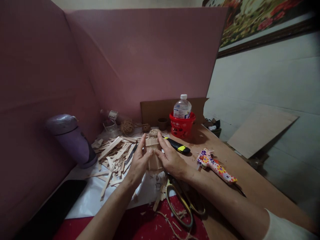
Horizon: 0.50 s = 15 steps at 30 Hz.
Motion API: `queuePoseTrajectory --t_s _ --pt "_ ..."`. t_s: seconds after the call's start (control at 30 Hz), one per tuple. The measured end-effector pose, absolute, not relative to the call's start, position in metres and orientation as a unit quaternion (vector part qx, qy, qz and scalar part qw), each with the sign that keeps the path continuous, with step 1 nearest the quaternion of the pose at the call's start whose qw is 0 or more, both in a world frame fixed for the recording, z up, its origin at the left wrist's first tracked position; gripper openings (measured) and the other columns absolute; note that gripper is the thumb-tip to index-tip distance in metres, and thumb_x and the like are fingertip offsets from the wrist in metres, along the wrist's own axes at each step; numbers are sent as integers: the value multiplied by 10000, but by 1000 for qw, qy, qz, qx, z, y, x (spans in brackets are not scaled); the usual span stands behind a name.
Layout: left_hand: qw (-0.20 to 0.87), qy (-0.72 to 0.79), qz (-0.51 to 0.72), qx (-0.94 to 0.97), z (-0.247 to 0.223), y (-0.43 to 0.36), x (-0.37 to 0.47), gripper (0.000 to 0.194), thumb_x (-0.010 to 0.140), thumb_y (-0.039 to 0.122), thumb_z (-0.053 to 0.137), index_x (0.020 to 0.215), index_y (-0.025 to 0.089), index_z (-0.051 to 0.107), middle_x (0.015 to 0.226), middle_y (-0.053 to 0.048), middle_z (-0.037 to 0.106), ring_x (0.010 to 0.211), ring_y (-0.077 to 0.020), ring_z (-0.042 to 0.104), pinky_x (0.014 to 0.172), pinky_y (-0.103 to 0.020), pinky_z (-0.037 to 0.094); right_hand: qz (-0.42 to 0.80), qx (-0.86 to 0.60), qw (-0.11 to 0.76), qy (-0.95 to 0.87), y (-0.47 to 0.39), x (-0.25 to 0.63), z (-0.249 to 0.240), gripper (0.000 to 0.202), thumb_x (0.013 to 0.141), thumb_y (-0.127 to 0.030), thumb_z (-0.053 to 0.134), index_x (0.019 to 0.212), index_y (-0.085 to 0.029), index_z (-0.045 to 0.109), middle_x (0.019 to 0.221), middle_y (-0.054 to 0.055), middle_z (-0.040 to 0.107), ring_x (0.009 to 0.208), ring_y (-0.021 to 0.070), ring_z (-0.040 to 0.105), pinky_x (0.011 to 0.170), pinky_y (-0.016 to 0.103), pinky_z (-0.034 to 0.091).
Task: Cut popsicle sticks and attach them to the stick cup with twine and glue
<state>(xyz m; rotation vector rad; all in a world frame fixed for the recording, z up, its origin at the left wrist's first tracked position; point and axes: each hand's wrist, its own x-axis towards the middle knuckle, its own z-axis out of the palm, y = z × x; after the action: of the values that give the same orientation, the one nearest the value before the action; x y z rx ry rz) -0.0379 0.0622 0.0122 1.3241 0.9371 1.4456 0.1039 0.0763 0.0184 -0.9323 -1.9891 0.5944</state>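
Observation:
Between my two hands stands a small round craft-stick container [154,163], its sides made of short flat wooden sticks. Twine or a similar fibre shows at its top. My left hand [140,160] presses on its left side and my right hand [172,158] on its right, with both thumbs meeting near the front. The fingers behind it are partly hidden. Just below my right hand lie large gold-handled scissors [191,220], their blades mostly covered. A black and yellow utility knife [183,149] rests beyond my right fingers. Left of my left hand spreads a pile of wooden craft sticks [116,155].
A flower-patterned glue gun [217,167] lies on the right. Behind stand a red bucket [181,130] holding a plastic bottle [183,108], a small brown pot [162,124] and a twine ball [127,127]. A purple tumbler [72,141] and a flat black object [55,206] are at left.

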Motion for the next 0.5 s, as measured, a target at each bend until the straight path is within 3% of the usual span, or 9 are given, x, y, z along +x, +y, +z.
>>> queuePoseTrajectory --t_s 0.2,0.5 --pt "456 391 590 540 15 60 -36 718 779 333 631 1419 226 323 1499 -78 321 1339 -266 336 1091 -378 288 237 -373 428 -788 76 103 18 626 924 -253 396 1480 -180 119 1436 157 320 1381 239 239 1124 457 213" --pt "458 399 597 524 18 59 -34 721 770 332 639 1406 186 332 1464 -113 367 1303 -266 389 1064 -366 331 245 -382 420 -786 75 101 17 623 926 -260 371 1475 -110 118 1457 190 277 1373 247 250 1120 438 228"
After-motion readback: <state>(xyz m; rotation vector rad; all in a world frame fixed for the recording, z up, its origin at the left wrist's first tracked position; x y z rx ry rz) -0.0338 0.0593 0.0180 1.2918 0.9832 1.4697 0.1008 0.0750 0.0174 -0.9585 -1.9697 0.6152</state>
